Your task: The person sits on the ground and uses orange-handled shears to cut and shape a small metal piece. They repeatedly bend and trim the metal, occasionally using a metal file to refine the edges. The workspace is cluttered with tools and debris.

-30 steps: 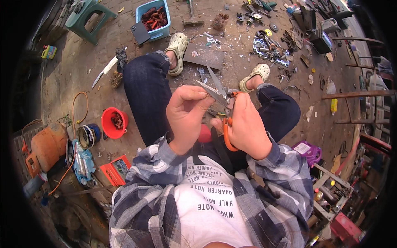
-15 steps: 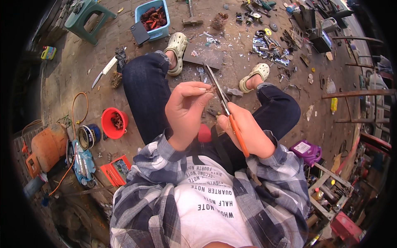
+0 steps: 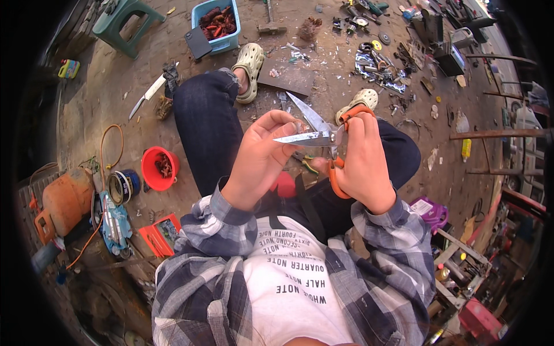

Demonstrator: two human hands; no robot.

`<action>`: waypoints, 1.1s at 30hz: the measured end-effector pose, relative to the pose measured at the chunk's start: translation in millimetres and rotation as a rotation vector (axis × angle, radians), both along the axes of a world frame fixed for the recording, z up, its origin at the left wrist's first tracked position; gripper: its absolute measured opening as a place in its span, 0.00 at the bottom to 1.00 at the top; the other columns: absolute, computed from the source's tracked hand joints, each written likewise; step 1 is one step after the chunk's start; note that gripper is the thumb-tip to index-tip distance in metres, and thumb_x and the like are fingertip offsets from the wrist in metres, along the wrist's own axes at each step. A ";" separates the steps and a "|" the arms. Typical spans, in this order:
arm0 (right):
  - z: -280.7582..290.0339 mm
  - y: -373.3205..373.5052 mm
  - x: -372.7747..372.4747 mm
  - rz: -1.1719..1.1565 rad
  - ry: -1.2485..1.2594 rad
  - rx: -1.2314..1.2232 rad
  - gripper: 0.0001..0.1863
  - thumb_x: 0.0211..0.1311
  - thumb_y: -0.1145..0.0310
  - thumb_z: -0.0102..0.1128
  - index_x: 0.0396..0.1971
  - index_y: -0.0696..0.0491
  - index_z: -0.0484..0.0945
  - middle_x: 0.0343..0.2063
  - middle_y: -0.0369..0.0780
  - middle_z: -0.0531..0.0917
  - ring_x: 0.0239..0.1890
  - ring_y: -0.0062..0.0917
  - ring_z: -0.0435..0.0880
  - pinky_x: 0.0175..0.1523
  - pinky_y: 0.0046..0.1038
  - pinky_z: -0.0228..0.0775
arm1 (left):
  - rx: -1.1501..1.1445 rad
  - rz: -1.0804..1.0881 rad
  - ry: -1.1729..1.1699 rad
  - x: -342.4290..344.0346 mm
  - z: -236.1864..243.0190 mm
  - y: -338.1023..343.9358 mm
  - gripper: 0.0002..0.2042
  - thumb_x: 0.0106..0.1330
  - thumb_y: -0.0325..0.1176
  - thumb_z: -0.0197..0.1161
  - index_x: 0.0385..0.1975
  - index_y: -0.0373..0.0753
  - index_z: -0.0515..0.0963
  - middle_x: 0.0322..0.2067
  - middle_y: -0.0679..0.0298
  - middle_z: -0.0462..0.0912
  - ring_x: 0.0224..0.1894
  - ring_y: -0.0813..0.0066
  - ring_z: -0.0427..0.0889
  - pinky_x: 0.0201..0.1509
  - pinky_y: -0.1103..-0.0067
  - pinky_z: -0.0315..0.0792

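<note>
Orange-handled scissors (image 3: 313, 115) are spread wide, with my right hand (image 3: 362, 161) closed on their handles. One blade crosses in front of the fingers of my left hand (image 3: 259, 158), which pinch a small brownish-grey piece (image 3: 297, 126) too small to make out clearly, right beside the metal. Pliers (image 3: 309, 167) with yellow-and-dark handles show below the scissors, between my legs. A dark flat plate (image 3: 288, 81) with scattered bits lies on the ground between my feet.
Around me are a blue tub of reddish things (image 3: 202, 49), a green stool (image 3: 118, 26), a knife (image 3: 147, 95), a red bucket (image 3: 158, 181), an orange tank (image 3: 66, 205) with a hose, an open red case (image 3: 158, 245), scattered tools (image 3: 378, 72) and rusty bars (image 3: 496, 132).
The scissors were nearly closed half a second ago and are now wide open and turned. My right hand has risen and rotated with them. My left wrist has shifted slightly leftward.
</note>
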State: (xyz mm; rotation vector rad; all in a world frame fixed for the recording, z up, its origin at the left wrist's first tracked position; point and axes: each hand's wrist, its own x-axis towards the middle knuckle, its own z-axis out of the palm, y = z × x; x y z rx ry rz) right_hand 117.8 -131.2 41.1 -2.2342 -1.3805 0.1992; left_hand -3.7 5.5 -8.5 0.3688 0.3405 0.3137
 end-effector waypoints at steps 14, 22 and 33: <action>9.1 -3.0 0.7 0.048 0.194 -0.154 0.32 0.38 0.61 0.73 0.40 0.63 0.66 0.35 0.46 0.70 0.38 0.41 0.72 0.41 0.33 0.66 | 0.039 -0.002 -0.061 -1.7 -3.0 4.9 0.05 0.62 0.22 0.57 0.36 0.33 0.72 0.36 0.57 0.79 0.40 0.73 0.79 0.45 0.78 0.74; 7.3 -4.1 0.5 0.037 0.081 -0.135 0.31 0.42 0.58 0.70 0.40 0.62 0.67 0.34 0.46 0.70 0.37 0.40 0.73 0.39 0.33 0.68 | 0.180 0.077 -0.034 -0.5 -1.8 3.6 0.05 0.61 0.21 0.58 0.35 0.33 0.72 0.36 0.57 0.79 0.40 0.73 0.80 0.42 0.79 0.75; 7.3 -6.8 -1.6 0.054 0.209 -0.200 0.26 0.46 0.60 0.68 0.38 0.61 0.66 0.31 0.47 0.71 0.35 0.43 0.74 0.37 0.35 0.68 | 0.254 0.149 -0.042 1.1 2.3 -0.9 0.05 0.59 0.20 0.60 0.33 0.33 0.72 0.35 0.58 0.79 0.37 0.74 0.79 0.42 0.79 0.75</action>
